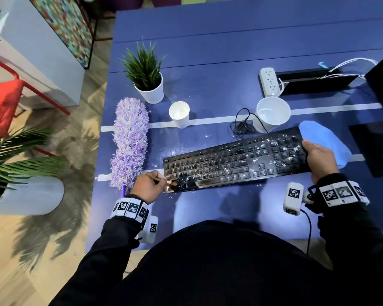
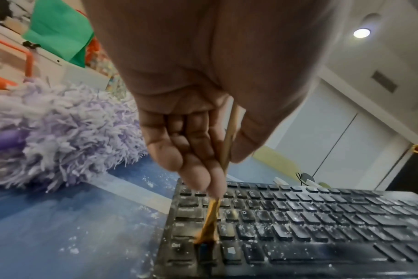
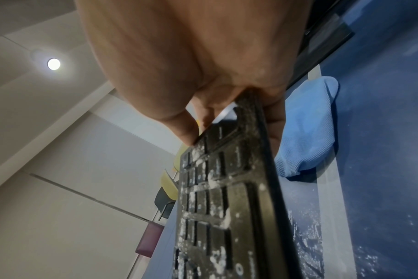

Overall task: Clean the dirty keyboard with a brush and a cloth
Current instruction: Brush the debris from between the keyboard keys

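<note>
A black keyboard (image 1: 234, 160) dusted with white crumbs lies slanted on the blue table (image 1: 208, 62). My left hand (image 1: 149, 184) pinches a thin wooden-handled brush (image 2: 228, 143); its bristles (image 2: 207, 236) press on the keys at the keyboard's near-left corner. My right hand (image 1: 318, 155) grips the keyboard's right end (image 3: 248, 151), thumb on top and fingers beneath, and that end is raised off the table. A blue cloth (image 1: 325, 140) lies just behind the right hand, also seen as the folded cloth (image 3: 308, 128) in the right wrist view.
A purple fluffy duster (image 1: 129, 142) lies left of the keyboard, close to my left hand. Two white paper cups (image 1: 179, 114) (image 1: 271, 113), a coiled black cable (image 1: 241, 125), a potted plant (image 1: 146, 76) and a power strip (image 1: 269, 80) stand behind. White crumbs dot the table.
</note>
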A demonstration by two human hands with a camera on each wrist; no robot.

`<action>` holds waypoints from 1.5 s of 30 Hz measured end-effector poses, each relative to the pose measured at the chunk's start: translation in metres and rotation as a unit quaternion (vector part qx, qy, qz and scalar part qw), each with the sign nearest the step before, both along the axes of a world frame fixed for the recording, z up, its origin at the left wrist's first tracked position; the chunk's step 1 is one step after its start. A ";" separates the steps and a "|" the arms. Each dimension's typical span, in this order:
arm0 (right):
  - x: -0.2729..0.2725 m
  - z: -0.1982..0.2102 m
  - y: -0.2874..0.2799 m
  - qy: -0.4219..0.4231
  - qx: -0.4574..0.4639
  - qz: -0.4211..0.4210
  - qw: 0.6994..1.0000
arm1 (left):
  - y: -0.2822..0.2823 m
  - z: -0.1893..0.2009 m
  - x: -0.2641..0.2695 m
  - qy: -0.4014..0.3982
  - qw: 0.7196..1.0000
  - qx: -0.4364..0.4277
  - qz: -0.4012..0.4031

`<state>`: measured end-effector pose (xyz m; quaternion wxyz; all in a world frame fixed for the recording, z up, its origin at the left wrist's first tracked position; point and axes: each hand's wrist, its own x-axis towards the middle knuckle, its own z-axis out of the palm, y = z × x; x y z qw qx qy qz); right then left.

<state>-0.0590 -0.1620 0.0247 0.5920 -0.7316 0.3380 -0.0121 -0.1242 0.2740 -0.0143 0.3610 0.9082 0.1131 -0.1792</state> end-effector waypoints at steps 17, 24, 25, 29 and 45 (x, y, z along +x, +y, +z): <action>-0.002 -0.001 -0.001 0.016 -0.002 -0.002 1.000 | -0.005 0.000 0.000 -0.024 0.998 0.057 0.023; -0.003 0.001 0.000 0.017 -0.002 0.001 1.000 | 0.003 -0.002 0.003 -0.015 0.999 0.029 0.034; -0.003 0.001 0.000 0.015 0.000 0.002 1.000 | 0.005 -0.003 0.004 0.002 0.998 0.063 0.026; -0.004 0.005 0.002 0.001 0.003 -0.003 1.000 | 0.009 0.001 0.008 -0.009 0.997 0.068 0.037; -0.001 0.002 0.001 0.003 -0.031 0.022 0.999 | 0.003 0.006 0.004 0.038 0.996 0.083 0.003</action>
